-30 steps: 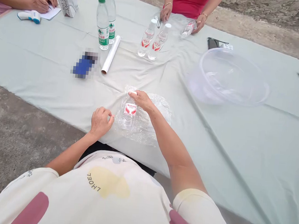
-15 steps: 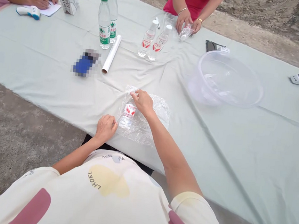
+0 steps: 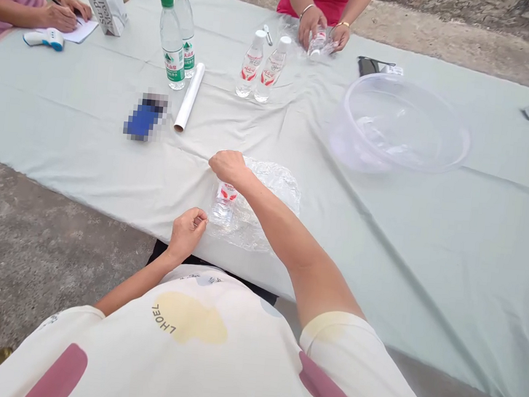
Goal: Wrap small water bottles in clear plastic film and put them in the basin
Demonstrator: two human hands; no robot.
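Note:
A small clear water bottle [image 3: 226, 194] with a red and white label lies on a crumpled sheet of cling film [image 3: 277, 184] in front of me. My left hand [image 3: 188, 230] is closed in a pinch at the film's near left edge, beside the bottle's base. My right hand [image 3: 227, 164] reaches over the bottle's top end, fingers curled down at the far left corner of the film. It hides the bottle's cap and its own fingertips.
Beyond stand two green-capped bottles [image 3: 171, 54], a film roll [image 3: 190, 98], two white-capped bottles [image 3: 251, 66] and a clear basin [image 3: 404, 127]. A co-worker's hands [image 3: 313, 26] hold another bottle on film across the table. At left, another person's hand [image 3: 60, 18] writes on paper.
My right hand has moved left and curled its fingers at the film's corner. My left thumb and finger now pinch at the film's edge. The view has shifted slightly.

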